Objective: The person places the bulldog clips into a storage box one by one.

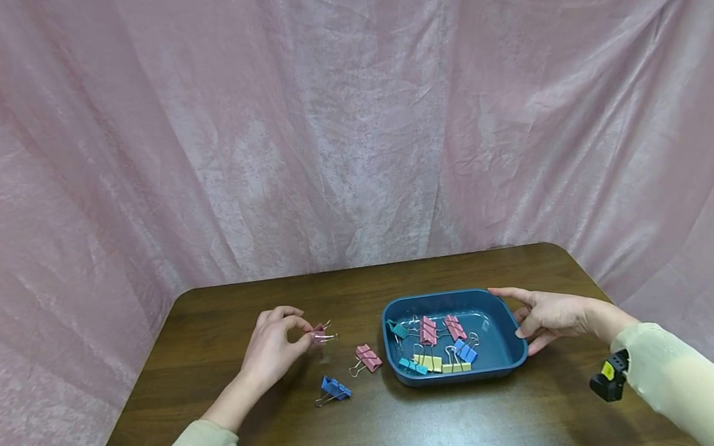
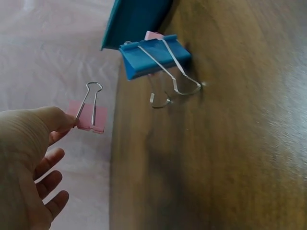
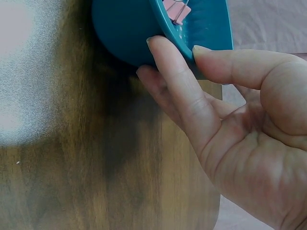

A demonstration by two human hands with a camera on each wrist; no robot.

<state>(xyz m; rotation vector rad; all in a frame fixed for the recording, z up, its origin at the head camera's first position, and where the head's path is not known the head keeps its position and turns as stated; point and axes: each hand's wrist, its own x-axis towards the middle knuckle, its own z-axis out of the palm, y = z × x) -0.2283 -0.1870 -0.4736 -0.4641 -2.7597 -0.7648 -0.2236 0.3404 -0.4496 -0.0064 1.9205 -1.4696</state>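
My left hand (image 1: 270, 347) pinches a pink binder clip (image 2: 88, 116) between thumb and forefinger; its wire handles stick out and the other fingers are partly bent. Nearby on the table lie another pink binder clip (image 1: 368, 357) and a blue binder clip (image 1: 336, 387), which looms close in the left wrist view. My right hand (image 1: 549, 315) holds the right end of a blue tray (image 1: 493, 343), thumb at the far corner and fingertips against the rim and outer wall. Inside the tray lie several pink, yellow, teal and blue binder clips, mostly towards its left half.
The brown wooden table (image 1: 227, 306) has rounded far corners. A pink curtain (image 1: 351, 128) hangs behind it and at both sides. Each wrist wears a small black device, one of them by the right sleeve (image 1: 679, 374).
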